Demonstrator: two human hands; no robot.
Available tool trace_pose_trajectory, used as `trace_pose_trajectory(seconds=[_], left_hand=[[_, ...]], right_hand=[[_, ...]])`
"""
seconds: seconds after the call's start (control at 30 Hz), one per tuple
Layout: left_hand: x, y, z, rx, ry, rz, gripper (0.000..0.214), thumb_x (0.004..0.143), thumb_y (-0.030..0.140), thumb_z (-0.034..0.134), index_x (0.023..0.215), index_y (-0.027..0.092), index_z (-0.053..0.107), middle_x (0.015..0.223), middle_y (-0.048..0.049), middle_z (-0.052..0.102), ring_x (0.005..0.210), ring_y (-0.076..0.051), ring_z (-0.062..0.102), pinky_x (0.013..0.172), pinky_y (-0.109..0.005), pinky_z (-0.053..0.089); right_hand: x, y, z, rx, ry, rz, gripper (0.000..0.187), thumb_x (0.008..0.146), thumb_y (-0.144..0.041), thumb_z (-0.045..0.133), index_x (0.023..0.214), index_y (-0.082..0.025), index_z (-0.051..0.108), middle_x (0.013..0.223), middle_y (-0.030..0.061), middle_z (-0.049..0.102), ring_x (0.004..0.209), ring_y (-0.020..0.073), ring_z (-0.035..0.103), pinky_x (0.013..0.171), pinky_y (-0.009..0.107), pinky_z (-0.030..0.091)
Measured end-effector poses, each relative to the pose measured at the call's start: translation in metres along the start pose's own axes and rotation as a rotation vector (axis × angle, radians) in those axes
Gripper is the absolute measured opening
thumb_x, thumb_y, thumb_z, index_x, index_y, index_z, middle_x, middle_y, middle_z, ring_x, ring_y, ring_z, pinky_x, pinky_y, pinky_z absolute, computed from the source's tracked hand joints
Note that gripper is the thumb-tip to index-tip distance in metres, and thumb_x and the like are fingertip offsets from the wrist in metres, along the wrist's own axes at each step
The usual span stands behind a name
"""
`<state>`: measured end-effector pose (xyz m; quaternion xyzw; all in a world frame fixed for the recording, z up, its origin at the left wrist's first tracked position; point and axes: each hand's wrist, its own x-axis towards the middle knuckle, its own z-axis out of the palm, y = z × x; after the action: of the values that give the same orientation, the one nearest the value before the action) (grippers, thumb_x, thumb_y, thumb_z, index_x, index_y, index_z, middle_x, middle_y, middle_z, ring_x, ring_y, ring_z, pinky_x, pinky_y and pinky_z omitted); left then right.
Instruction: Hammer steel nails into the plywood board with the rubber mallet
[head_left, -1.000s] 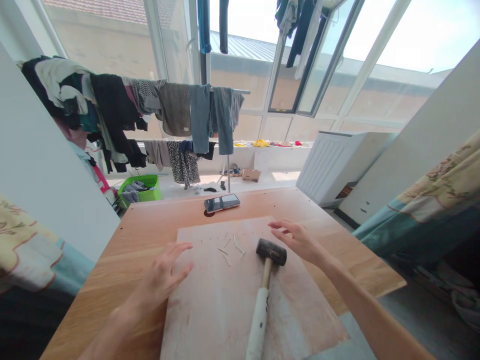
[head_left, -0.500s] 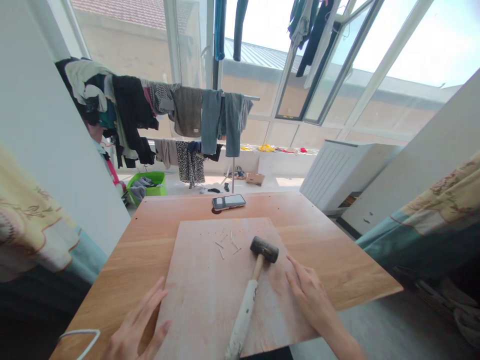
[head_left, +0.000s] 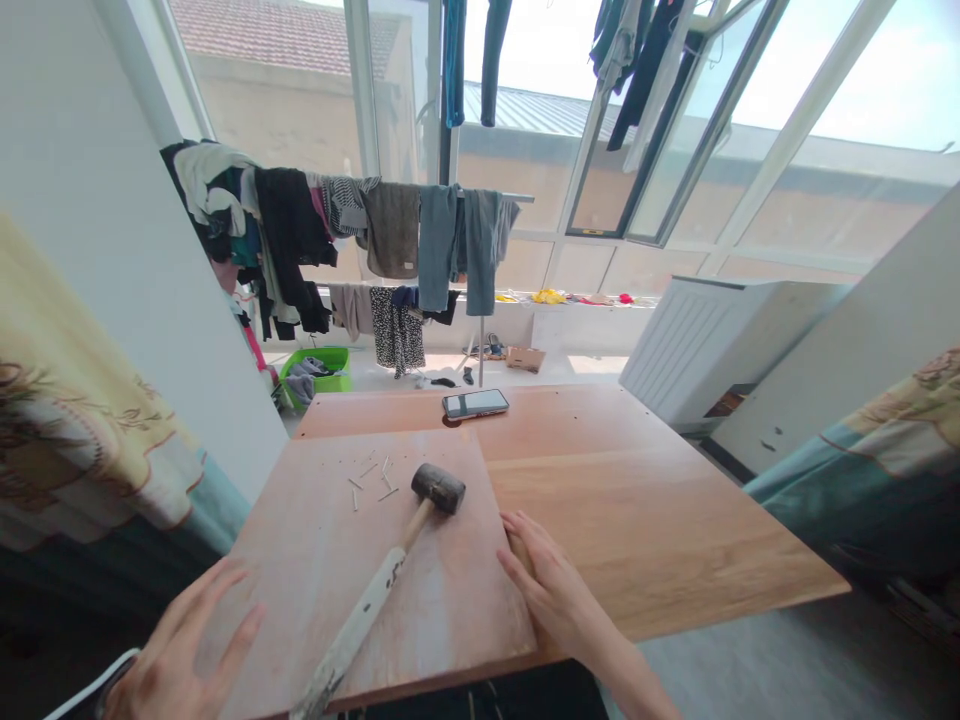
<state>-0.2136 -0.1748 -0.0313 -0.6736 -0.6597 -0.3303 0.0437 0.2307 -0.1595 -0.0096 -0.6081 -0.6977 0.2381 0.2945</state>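
A pale wooden board (head_left: 300, 540) lies on the left half of a wooden table (head_left: 637, 520). On the board rests a mallet (head_left: 390, 575) with a black head and a worn white handle, and several small nails (head_left: 371, 483) lie scattered beyond it. My left hand (head_left: 176, 655) lies flat and open on the board's near left corner. My right hand (head_left: 551, 590) presses its fingers against the board's right edge, holding nothing.
A phone (head_left: 475, 404) lies at the table's far edge. Behind it a rack of hanging clothes (head_left: 360, 235) stands before large windows, with a green basket (head_left: 319, 372) on the floor. Patterned curtains hang at both sides; a white cabinet (head_left: 705, 335) stands right.
The board, with mallet and nails on it, has slid to the left over the table. Both hands drew back toward me and now sit at the board's left corner and right edge.
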Motion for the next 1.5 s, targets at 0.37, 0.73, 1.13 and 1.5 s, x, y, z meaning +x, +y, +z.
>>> trace_pose_trajectory(seconds=[0.37, 0.73, 1.13, 1.5], left_hand=[[-0.015, 0.099, 0.004, -0.158, -0.173, 0.330, 0.034, 0.093, 0.044, 0.057, 0.122, 0.029, 0.067, 0.126, -0.0008, 0.072, 0.117, -0.024, 0.068, 0.096, -0.031, 0.060], [0.018, 0.161, 0.049, -0.183, -0.121, 0.440, 0.019, 0.096, 0.028, 0.053, 0.109, 0.024, 0.066, 0.114, -0.0046, 0.074, 0.099, -0.022, 0.073, 0.084, -0.032, 0.061], [0.112, 0.290, 0.126, -0.016, -0.555, 1.079, 0.014, 0.095, 0.013, 0.051, 0.103, 0.016, 0.063, 0.108, -0.0098, 0.070, 0.102, -0.026, 0.064, 0.090, -0.039, 0.051], [0.119, 0.330, 0.131, 0.122, -0.720, 1.054, 0.019, 0.079, 0.003, 0.057, 0.093, 0.014, 0.063, 0.091, -0.0101, 0.069, 0.088, -0.027, 0.066, 0.081, -0.039, 0.051]], right_hand=[[-0.026, 0.052, -0.048, -0.207, 0.193, 0.115, 0.048, 0.098, -0.042, 0.040, 0.133, -0.017, 0.061, 0.134, 0.0138, 0.067, 0.127, 0.0283, 0.060, 0.111, 0.047, 0.046], [-0.049, 0.079, -0.099, -0.286, 0.389, 0.119, 0.041, 0.097, -0.049, 0.044, 0.122, -0.025, 0.066, 0.089, 0.0070, 0.072, 0.084, 0.0256, 0.070, 0.084, 0.040, 0.056], [-0.002, 0.021, -0.066, 0.274, 0.003, 0.316, 0.025, 0.088, -0.045, 0.054, 0.083, -0.022, 0.063, 0.056, -0.0058, 0.046, 0.053, 0.0150, 0.048, 0.051, 0.025, 0.034], [-0.011, 0.023, -0.074, 0.557, 0.093, 0.553, 0.040, 0.087, -0.056, 0.052, 0.113, -0.026, 0.048, 0.060, -0.0049, 0.063, 0.051, 0.0183, 0.060, 0.047, 0.025, 0.046]])
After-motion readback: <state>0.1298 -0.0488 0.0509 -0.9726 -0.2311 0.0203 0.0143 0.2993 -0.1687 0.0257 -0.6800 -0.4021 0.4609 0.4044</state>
